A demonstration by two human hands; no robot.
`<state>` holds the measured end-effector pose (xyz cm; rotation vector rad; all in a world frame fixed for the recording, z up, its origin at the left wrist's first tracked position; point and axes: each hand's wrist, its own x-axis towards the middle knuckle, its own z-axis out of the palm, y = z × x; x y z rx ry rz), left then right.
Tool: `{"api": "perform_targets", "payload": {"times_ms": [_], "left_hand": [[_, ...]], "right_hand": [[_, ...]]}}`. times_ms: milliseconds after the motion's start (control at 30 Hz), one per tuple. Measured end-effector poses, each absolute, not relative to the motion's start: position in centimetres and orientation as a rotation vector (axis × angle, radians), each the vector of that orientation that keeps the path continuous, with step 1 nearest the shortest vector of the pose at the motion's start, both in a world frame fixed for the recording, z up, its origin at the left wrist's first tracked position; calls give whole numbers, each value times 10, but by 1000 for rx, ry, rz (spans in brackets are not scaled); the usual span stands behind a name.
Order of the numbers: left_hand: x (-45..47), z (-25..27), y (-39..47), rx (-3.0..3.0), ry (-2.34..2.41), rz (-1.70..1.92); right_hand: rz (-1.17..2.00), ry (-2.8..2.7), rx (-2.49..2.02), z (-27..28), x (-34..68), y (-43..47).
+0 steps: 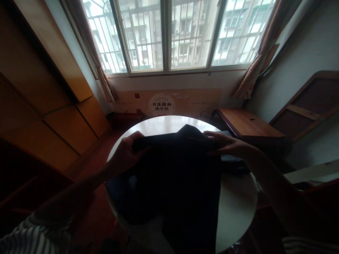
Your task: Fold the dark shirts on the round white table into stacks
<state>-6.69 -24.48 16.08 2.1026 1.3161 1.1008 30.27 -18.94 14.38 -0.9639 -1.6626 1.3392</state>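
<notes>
A dark, nearly black garment (182,183) is held up by its top edge above a white round table (235,208). Its cloth hangs down toward me in two uneven parts, and its exact kind is lost in shadow. My left hand (134,146) is closed on the left end of the top edge. The right end is gripped by my right hand (222,143), fingers over the cloth. Between the hands the edge rises in a small peak. Beside my right hand, a dark folded cloth (234,162) lies on the table, partly covered by my wrist.
Yellow-brown cabinets (71,130) stand on the left. A wooden side table (249,123) is at the right, near a leaning wooden frame (309,106). Barred windows (169,35) with tied curtains (254,77) are ahead, above a printed panel (161,102).
</notes>
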Motion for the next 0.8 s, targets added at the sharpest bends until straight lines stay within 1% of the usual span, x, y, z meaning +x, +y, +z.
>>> {"api": "perform_targets", "payload": {"times_ms": [33,67,167,200,233,267,300,367,433,500,533,600,700,800], "left_hand": [[-72,166,-244,2091,1326,1098],[-79,173,-245,2096,1300,1021],[-100,190,-246,2103,1133,481],[-105,195,-239,2089,1112,338],[-109,198,-227,2083,1136,273],[-111,200,-209,2093,1207,299],[-111,200,-187,2114,1321,408],[-106,195,-135,2174,1582,809],[-98,181,-86,2217,1751,1136],[-92,160,-55,2305,1804,1228],[-90,146,-49,2366,1806,1198],[-91,114,-51,2489,1781,1026],[-100,63,-80,2557,1655,679],[-109,28,-118,2484,1516,453]], "right_hand": [[1393,-1684,-946,143,302,-187],[1453,-1745,-930,142,302,-184],[1509,-1975,-910,140,308,-166],[1496,-2072,-922,140,309,-155],[1445,-2155,-946,141,307,-142],[1339,-2198,-985,143,302,-125],[1184,-2200,-1034,145,296,-107],[749,-2073,-1154,149,275,-71],[368,-1964,-1270,149,250,-47],[148,-1974,-1384,139,225,-43],[104,-2034,-1429,130,214,-49],[115,-2246,-1432,105,198,-78],[196,-2553,-1275,62,185,-141],[267,-2614,-1167,34,184,-199]]}}
